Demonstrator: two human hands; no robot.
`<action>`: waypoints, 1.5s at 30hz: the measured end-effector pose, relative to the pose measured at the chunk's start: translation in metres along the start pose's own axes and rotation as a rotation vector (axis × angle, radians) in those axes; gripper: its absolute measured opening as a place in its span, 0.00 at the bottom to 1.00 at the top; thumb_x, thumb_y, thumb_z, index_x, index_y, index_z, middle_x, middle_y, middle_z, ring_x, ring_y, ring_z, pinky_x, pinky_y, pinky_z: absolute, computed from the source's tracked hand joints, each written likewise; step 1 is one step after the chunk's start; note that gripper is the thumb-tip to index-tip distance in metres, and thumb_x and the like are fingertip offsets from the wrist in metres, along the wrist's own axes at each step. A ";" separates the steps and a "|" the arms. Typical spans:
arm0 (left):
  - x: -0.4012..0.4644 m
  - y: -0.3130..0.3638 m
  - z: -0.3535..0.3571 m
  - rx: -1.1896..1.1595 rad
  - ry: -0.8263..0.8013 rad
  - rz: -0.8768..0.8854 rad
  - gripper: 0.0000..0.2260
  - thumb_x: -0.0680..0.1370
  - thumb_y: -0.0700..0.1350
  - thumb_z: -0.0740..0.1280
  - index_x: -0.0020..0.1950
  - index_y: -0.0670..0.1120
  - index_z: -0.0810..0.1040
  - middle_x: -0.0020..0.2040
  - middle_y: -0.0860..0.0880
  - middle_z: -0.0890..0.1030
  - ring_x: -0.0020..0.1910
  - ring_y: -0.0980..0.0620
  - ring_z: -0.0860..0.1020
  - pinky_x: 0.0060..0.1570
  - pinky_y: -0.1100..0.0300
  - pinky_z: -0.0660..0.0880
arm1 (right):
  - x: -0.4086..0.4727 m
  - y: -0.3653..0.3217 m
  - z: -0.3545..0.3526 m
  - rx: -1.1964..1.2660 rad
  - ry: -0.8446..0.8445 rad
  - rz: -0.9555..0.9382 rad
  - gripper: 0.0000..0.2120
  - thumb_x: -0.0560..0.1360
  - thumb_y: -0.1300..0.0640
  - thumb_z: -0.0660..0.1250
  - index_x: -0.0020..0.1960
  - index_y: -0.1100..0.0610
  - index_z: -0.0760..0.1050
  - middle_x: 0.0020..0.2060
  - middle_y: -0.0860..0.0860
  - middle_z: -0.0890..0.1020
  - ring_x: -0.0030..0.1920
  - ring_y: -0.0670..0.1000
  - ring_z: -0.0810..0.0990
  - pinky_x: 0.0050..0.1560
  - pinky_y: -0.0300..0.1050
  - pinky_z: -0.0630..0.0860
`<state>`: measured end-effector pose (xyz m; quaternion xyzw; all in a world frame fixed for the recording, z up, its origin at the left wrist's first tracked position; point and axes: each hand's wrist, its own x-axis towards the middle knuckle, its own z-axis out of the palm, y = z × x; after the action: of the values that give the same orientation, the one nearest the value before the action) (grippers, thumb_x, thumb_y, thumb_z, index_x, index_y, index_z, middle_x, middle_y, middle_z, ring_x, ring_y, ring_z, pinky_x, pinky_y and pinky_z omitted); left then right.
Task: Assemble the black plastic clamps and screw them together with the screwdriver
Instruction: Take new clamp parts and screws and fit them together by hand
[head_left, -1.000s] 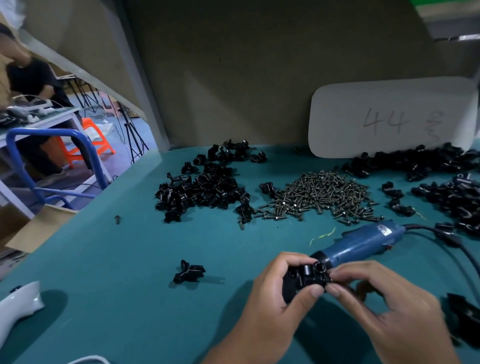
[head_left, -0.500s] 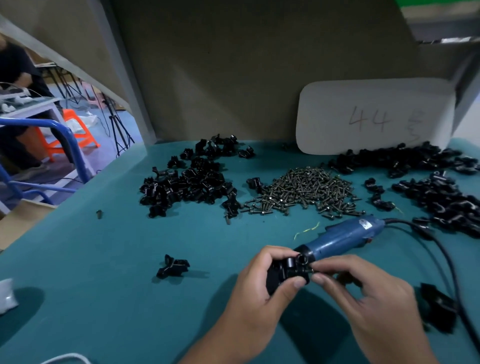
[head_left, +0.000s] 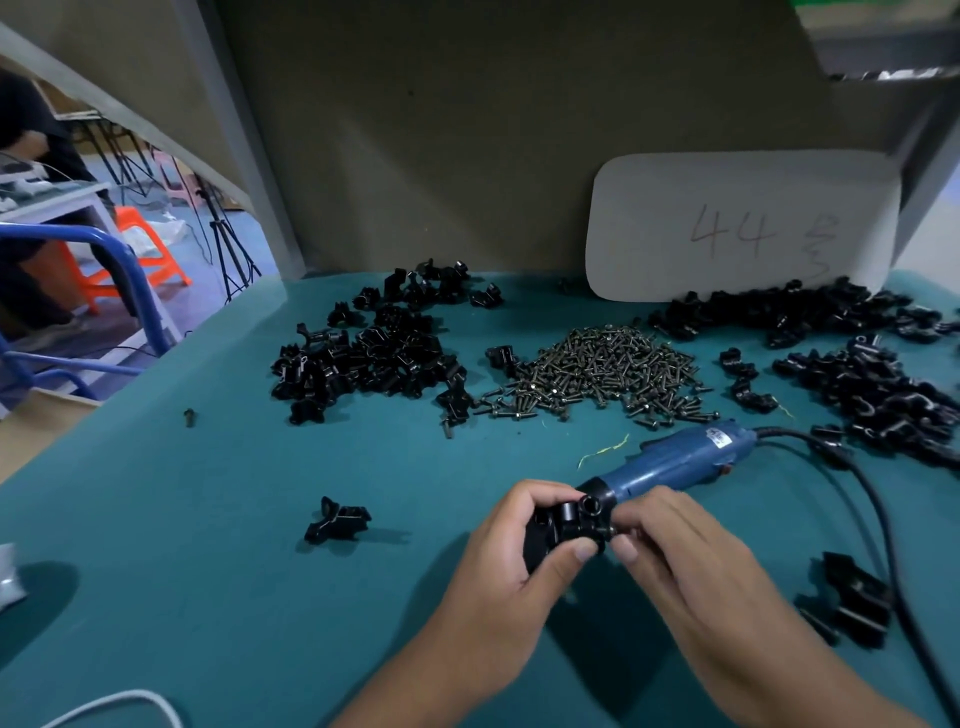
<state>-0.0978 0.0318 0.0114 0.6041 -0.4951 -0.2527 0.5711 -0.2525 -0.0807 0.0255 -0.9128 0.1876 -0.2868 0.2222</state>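
My left hand grips a black plastic clamp just above the teal table, thumb on its near side. My right hand pinches the clamp's right end with thumb and fingertips; a small screw seems to sit there, mostly hidden. The blue electric screwdriver lies on the table right behind both hands, its black tip beside the clamp and its cable trailing right. A heap of screws sits mid-table. Piles of black clamp parts lie at the left and the right.
One loose clamp lies left of my hands, another black part at the right by the black cable. A white board marked 44 leans on the back wall. A stray screw lies near the table's left edge.
Both hands stay on the clamp with only small finger shifts. The view has shifted a little; nothing on the table has moved.
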 end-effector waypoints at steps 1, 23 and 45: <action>0.000 0.001 0.000 0.012 -0.009 0.003 0.12 0.77 0.58 0.68 0.60 0.64 0.74 0.54 0.60 0.80 0.54 0.57 0.79 0.52 0.66 0.74 | 0.000 0.002 -0.002 -0.029 -0.042 -0.022 0.08 0.84 0.40 0.50 0.50 0.38 0.66 0.45 0.35 0.71 0.49 0.41 0.72 0.50 0.37 0.68; -0.001 0.003 0.000 0.041 -0.054 -0.003 0.14 0.77 0.60 0.67 0.61 0.59 0.74 0.54 0.60 0.80 0.56 0.55 0.79 0.57 0.57 0.75 | -0.006 -0.004 -0.010 0.022 -0.089 0.074 0.14 0.80 0.32 0.51 0.50 0.41 0.67 0.42 0.41 0.75 0.40 0.47 0.75 0.37 0.40 0.69; -0.001 0.004 0.000 0.082 -0.042 0.008 0.13 0.77 0.60 0.67 0.60 0.58 0.75 0.54 0.60 0.80 0.55 0.55 0.79 0.55 0.62 0.74 | -0.004 -0.011 -0.015 0.003 -0.072 0.111 0.12 0.78 0.31 0.52 0.49 0.36 0.66 0.42 0.38 0.75 0.40 0.46 0.76 0.40 0.40 0.72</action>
<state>-0.0993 0.0332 0.0146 0.6196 -0.5192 -0.2426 0.5364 -0.2622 -0.0745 0.0401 -0.9103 0.2296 -0.2414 0.2457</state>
